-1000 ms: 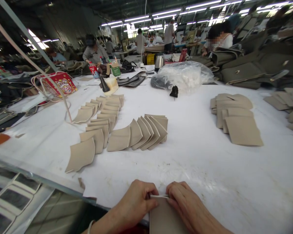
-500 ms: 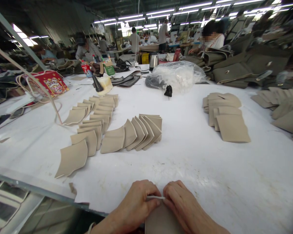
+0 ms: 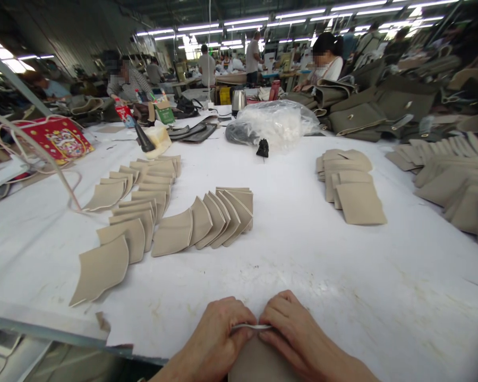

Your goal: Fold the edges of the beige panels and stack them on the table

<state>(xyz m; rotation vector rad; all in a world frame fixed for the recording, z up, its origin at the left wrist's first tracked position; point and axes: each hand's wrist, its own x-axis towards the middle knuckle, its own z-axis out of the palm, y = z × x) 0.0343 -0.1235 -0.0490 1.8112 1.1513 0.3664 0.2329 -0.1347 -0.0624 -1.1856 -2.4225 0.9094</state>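
- left fingers (image 3: 239, 320) and right fingers (image 3: 271, 314) are curled and pressed together, pinching a thin white strip (image 3: 250, 327) between them from either end
- the strip lies along the top edge of a beige panel (image 3: 258, 363), and the work in hand is at that edge, with the fingertips closed on strip and rim together
- whether the strip is fixed to the edge or only laid there is too small to tell
- the left hand (image 3: 213, 339) and right hand (image 3: 298, 331) sit side by side, almost touching, with the panel's lower part running out of view below them
- the panel is held just at the near edge of a white-covered worktop (image 3: 342, 297), not lying flat on it
- ahead and to the left, a fan of matching panels (image 3: 201, 225) overlaps beside a longer curved row (image 3: 131, 225)
- to the right, a squared stack (image 3: 352, 193) lies well apart from the hands, with a larger heap (image 3: 454, 193) at the worktop's far right
- further off stand a plastic bag (image 3: 279, 124) and a steel kettle (image 3: 239, 102), with olive handbags (image 3: 356, 118) beyond the stack
- a red bag (image 3: 53, 139) lies at the far left
- a co-worker (image 3: 324, 59) sits at the far right, working among the handbags
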